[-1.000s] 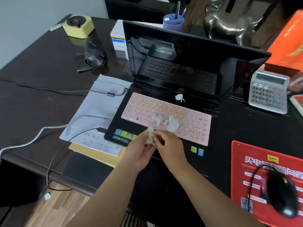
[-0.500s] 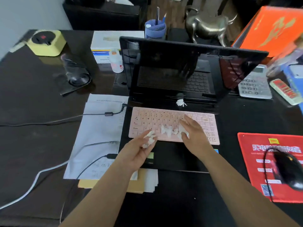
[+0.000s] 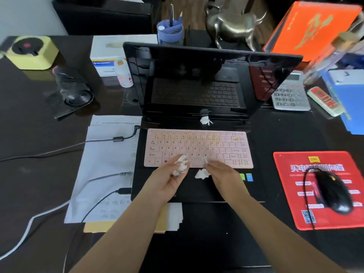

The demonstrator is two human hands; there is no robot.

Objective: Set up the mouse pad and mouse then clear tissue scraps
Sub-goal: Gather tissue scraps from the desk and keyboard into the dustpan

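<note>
My left hand (image 3: 169,182) holds a wad of white tissue scraps (image 3: 180,165) over the front edge of the laptop's pink keyboard (image 3: 197,144). My right hand (image 3: 222,176) lies palm down beside it, fingertips pinching a small scrap (image 3: 205,160); a larger tissue scrap (image 3: 201,174) lies on the palm rest against its thumb side. One more tissue scrap (image 3: 205,120) lies near the laptop hinge. At the right, the red mouse pad (image 3: 291,194) lies flat with the black wired mouse (image 3: 332,192) on it.
Open black laptop (image 3: 206,79). Papers (image 3: 106,170) and cables (image 3: 59,150) lie left of it. Behind stand a pen cup (image 3: 170,32), a metal bull figure (image 3: 232,26), an orange box (image 3: 311,30), a calculator (image 3: 289,95), a yellow device (image 3: 33,52) and a white box (image 3: 108,54).
My right hand reached onto the keyboard, then dragged the scraps back to its front edge and the palm rest. My left hand kept its wad. The view shifted up and right.
</note>
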